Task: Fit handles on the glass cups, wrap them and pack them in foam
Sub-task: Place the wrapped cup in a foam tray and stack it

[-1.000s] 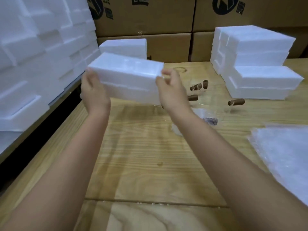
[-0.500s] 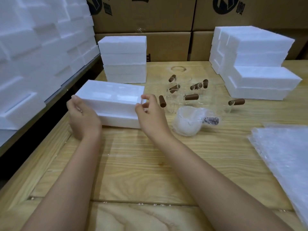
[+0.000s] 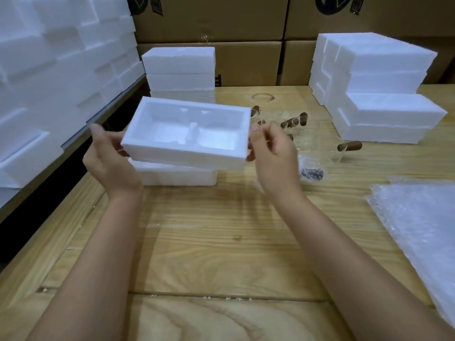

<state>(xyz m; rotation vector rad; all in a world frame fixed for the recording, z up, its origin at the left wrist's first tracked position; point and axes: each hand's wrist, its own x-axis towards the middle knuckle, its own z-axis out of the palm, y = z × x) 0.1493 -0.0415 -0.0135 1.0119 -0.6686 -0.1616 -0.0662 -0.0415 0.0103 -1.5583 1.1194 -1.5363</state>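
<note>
I hold a white foam half (image 3: pixel 182 153) lifted and turned so its hollow moulded inside faces me. My left hand (image 3: pixel 110 158) grips its left end and my right hand (image 3: pixel 273 156) grips its right end. The other foam half (image 3: pixel 177 174) lies on the wooden table (image 3: pixel 221 242) just below it. Behind my right hand stand several clear glass cups with brown wooden handles (image 3: pixel 349 145), hard to make out. A small clear bag of dark parts (image 3: pixel 311 173) lies beside them.
Foam boxes are stacked at the back middle (image 3: pixel 179 70) and back right (image 3: pixel 374 89). More foam pieces (image 3: pixel 49 70) are piled along the left. Bubble wrap (image 3: pixel 423 227) lies at the right edge. Cardboard cartons (image 3: pixel 246 25) line the back.
The closed foam box came down from mid-air onto the table. Its upper half has since been lifted off and tipped open side towards me, held at both ends.
</note>
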